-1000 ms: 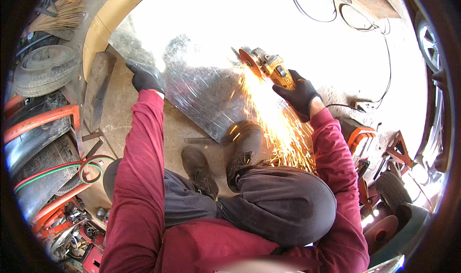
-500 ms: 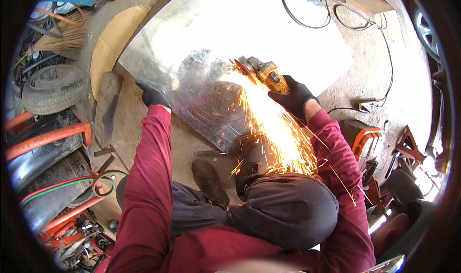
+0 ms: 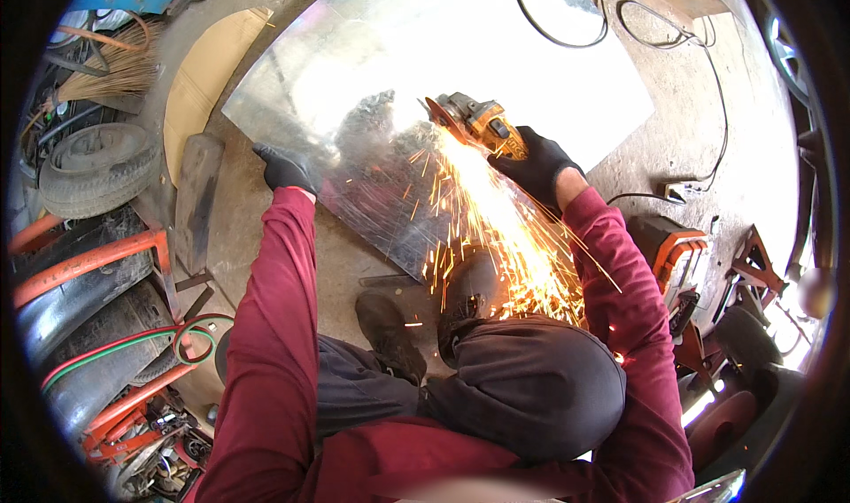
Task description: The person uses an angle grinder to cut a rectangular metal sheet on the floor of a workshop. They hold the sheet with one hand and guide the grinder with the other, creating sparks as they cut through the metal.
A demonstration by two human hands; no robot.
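Observation:
My right hand (image 3: 538,168), in a black glove, is wrapped round the yellow-and-black body of an angle grinder (image 3: 496,135). The grinder's reddish disc (image 3: 447,120) stands tilted against a large shiny metal sheet (image 3: 390,224), where a bright stream of sparks (image 3: 496,220) sprays toward my right knee. The exact contact point is lost in glare. My left hand (image 3: 289,169), also gloved in black, grips the sheet's near left edge, one finger stretched out to the left; its other fingers are partly hidden. My boot (image 3: 474,286) is at the sheet's near corner.
A black power cable (image 3: 722,104) loops along the right. On the left are a wooden block (image 3: 198,193), cardboard (image 3: 212,78), a wheel (image 3: 97,166) and an orange frame (image 3: 88,264) with hoses. An orange-and-black case (image 3: 677,251) stands by my right arm.
The grinder and my right hand have shifted slightly left, and the spark stream has changed shape. My left hand stays at the sheet's edge. Glare on the sheet has lessened.

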